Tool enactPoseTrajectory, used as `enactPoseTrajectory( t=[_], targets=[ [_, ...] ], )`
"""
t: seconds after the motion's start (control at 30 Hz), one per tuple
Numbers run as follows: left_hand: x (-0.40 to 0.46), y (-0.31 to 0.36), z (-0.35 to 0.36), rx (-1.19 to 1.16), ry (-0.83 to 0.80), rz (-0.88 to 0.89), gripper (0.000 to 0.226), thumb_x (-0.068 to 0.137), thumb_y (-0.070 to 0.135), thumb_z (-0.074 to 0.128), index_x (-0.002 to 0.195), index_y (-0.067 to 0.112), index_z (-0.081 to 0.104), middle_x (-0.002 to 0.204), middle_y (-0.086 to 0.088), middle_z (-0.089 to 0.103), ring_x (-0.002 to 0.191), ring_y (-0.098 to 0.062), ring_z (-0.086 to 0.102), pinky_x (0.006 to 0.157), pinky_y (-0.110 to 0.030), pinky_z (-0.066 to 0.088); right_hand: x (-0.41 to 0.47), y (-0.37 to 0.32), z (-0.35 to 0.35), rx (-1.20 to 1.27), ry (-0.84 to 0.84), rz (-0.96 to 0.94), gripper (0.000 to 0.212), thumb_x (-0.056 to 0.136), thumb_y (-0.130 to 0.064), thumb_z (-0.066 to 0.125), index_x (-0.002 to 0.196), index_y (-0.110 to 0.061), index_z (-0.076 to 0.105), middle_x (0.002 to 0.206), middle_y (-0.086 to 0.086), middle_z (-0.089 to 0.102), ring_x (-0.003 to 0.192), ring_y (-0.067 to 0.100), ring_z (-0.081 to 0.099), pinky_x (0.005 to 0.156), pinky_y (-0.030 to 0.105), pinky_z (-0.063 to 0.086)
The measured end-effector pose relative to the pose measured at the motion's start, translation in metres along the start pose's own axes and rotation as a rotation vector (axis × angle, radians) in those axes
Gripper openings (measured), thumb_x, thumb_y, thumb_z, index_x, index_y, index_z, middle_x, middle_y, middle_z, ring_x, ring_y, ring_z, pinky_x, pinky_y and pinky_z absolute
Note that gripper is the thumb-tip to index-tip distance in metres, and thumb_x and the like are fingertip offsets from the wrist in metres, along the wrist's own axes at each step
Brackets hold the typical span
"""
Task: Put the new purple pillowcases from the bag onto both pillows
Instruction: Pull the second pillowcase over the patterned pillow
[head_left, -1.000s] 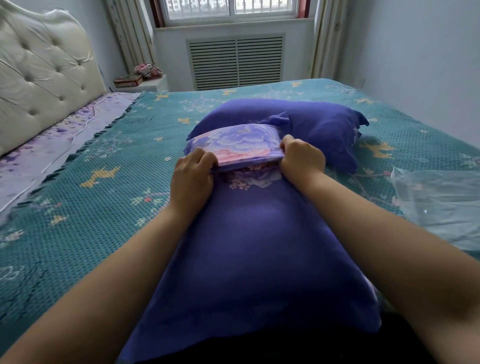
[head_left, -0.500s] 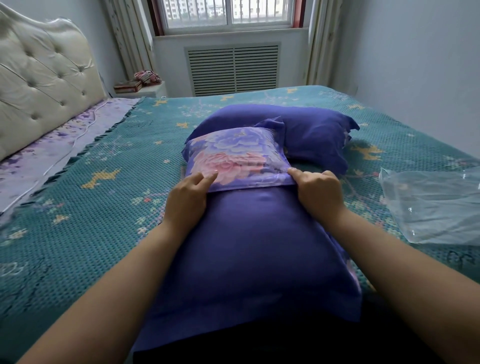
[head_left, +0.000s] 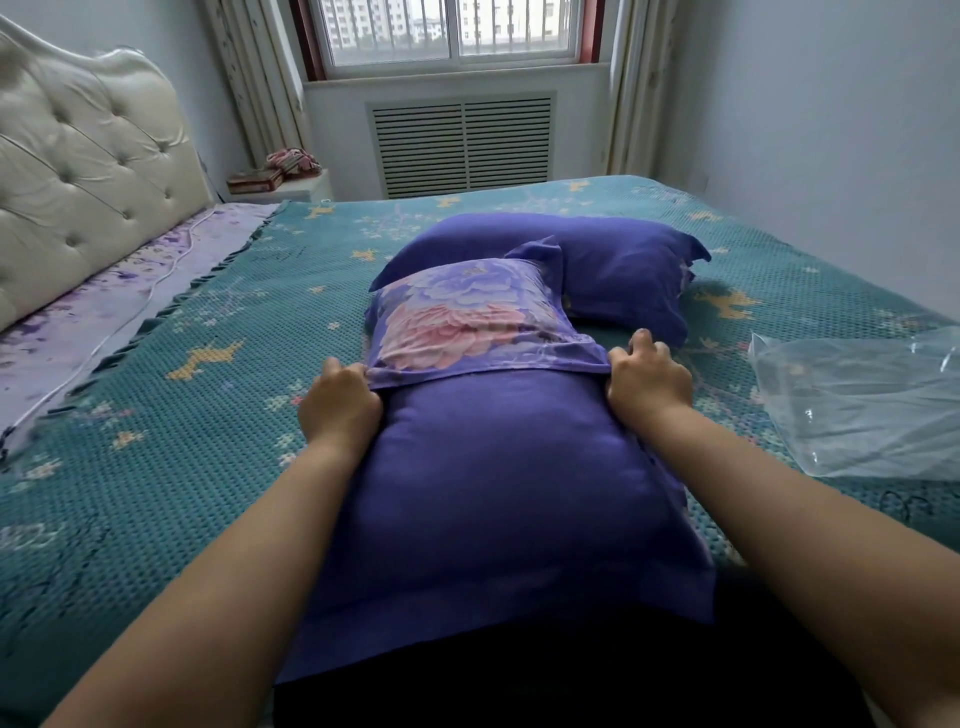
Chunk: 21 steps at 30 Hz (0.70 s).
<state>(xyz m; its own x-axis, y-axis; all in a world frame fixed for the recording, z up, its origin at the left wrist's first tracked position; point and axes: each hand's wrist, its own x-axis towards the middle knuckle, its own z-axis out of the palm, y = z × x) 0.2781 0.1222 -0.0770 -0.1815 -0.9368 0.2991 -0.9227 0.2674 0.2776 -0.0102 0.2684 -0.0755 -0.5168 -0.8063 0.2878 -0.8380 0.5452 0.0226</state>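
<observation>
Now that the floral flap (head_left: 483, 322) lies opened back over the far end of the pillow, where a second ago it was bunched small between my hands, the mouth of the purple pillowcase (head_left: 498, 499) looks drawn almost fully along the pillow in front of me. My left hand (head_left: 340, 408) has its fingers curled round the flap's left corner; my right hand (head_left: 647, 387) pinches the right corner, fingers bent. Both hands have slid toward me and wider apart. I judge this second pillow nearly done: what remains is tucking that end in. Beyond it, touching, lies the other pillow (head_left: 613, 270), already in purple. The clear plastic bag (head_left: 862, 405) sits on the bedspread (head_left: 156, 415) to my right, looking emptied. I can read no brand, label or writing anywhere.
</observation>
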Motion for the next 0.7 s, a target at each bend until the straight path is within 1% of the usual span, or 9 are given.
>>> enactPoseTrajectory(
  t=[0.13, 0.2, 0.27, 0.33, 0.4, 0.47, 0.53, 0.63, 0.7],
  targets=[
    [0.008, -0.006, -0.008, -0.013, 0.114, 0.045, 0.022, 0.091, 0.009, 0.044, 0.104, 0.011, 0.062, 0.108, -0.018, 0.056, 0.104, -0.037, 0.052, 0.08, -0.046, 0.046, 0.008, 0.004, -0.009, 0.084, 0.03, 0.013, 0.024, 0.09, -0.011, 0.04, 0.109, -0.006, 0.054, 0.115, 0.018, 0.057, 0.101, 0.04, 0.059, 0.073, 0.04, 0.045],
    [0.003, -0.011, -0.011, -0.076, 0.255, 0.126, 0.015, 0.087, 0.002, 0.045, 0.093, 0.006, 0.057, 0.094, -0.022, 0.06, 0.088, -0.04, 0.057, 0.066, -0.045, 0.045, 0.005, 0.009, -0.008, 0.102, 0.233, -0.054, 0.012, 0.083, -0.01, 0.045, 0.091, -0.006, 0.054, 0.085, 0.018, 0.065, 0.071, 0.039, 0.066, 0.055, 0.037, 0.046],
    [-0.005, -0.018, -0.007, -0.103, 0.307, 0.223, 0.011, 0.086, 0.0, 0.046, 0.086, 0.006, 0.055, 0.086, -0.022, 0.06, 0.077, -0.041, 0.058, 0.059, -0.044, 0.043, -0.004, 0.02, 0.002, 0.093, 0.394, -0.122, 0.004, 0.078, -0.011, 0.045, 0.077, -0.01, 0.048, 0.057, 0.012, 0.058, 0.042, 0.032, 0.059, 0.036, 0.03, 0.041],
    [-0.014, -0.026, 0.004, -0.11, 0.244, 0.25, 0.011, 0.088, 0.001, 0.045, 0.085, 0.005, 0.054, 0.088, -0.022, 0.06, 0.078, -0.041, 0.059, 0.061, -0.044, 0.042, -0.014, 0.028, 0.018, 0.091, 0.391, -0.211, 0.005, 0.08, -0.012, 0.039, 0.083, -0.012, 0.043, 0.051, 0.011, 0.056, 0.035, 0.03, 0.055, 0.031, 0.029, 0.038],
    [-0.019, -0.031, 0.016, -0.1, 0.082, 0.198, 0.01, 0.09, 0.005, 0.044, 0.088, 0.006, 0.054, 0.094, -0.023, 0.062, 0.085, -0.04, 0.06, 0.064, -0.041, 0.04, -0.019, 0.025, 0.032, 0.062, 0.247, -0.211, 0.019, 0.088, -0.012, 0.033, 0.105, -0.009, 0.041, 0.07, 0.018, 0.066, 0.053, 0.035, 0.064, 0.043, 0.035, 0.044],
    [-0.022, -0.031, 0.025, -0.028, -0.161, 0.144, 0.006, 0.089, 0.013, 0.047, 0.087, 0.011, 0.052, 0.101, -0.023, 0.063, 0.093, -0.039, 0.061, 0.067, -0.037, 0.039, -0.019, 0.019, 0.039, 0.145, -0.148, -0.01, 0.034, 0.099, -0.023, 0.025, 0.127, -0.009, 0.038, 0.11, 0.023, 0.064, 0.095, 0.039, 0.064, 0.071, 0.039, 0.043],
    [-0.02, -0.028, 0.025, 0.032, -0.376, 0.163, 0.005, 0.087, 0.017, 0.051, 0.085, 0.013, 0.052, 0.108, -0.022, 0.063, 0.098, -0.036, 0.06, 0.072, -0.037, 0.041, -0.017, 0.016, 0.038, 0.281, -0.447, 0.174, 0.049, 0.1, -0.038, 0.017, 0.129, -0.011, 0.046, 0.128, 0.024, 0.055, 0.113, 0.038, 0.055, 0.089, 0.039, 0.04],
    [-0.006, -0.023, 0.007, 0.243, -0.612, 0.23, 0.023, 0.086, 0.02, 0.055, 0.106, 0.01, 0.055, 0.12, -0.016, 0.061, 0.108, -0.03, 0.059, 0.084, -0.035, 0.045, -0.01, 0.017, 0.017, 0.212, -0.662, 0.055, 0.035, 0.096, -0.026, 0.035, 0.123, -0.01, 0.05, 0.12, 0.02, 0.06, 0.093, 0.032, 0.064, 0.082, 0.042, 0.052],
    [0.001, -0.013, -0.01, 0.392, -0.504, 0.232, 0.032, 0.085, 0.02, 0.055, 0.116, 0.013, 0.055, 0.123, -0.012, 0.06, 0.111, -0.03, 0.058, 0.088, -0.039, 0.047, 0.001, 0.021, -0.006, 0.037, -0.673, -0.001, 0.033, 0.09, -0.021, 0.046, 0.119, -0.014, 0.057, 0.118, 0.014, 0.061, 0.091, 0.028, 0.061, 0.083, 0.038, 0.052]
  ],
)
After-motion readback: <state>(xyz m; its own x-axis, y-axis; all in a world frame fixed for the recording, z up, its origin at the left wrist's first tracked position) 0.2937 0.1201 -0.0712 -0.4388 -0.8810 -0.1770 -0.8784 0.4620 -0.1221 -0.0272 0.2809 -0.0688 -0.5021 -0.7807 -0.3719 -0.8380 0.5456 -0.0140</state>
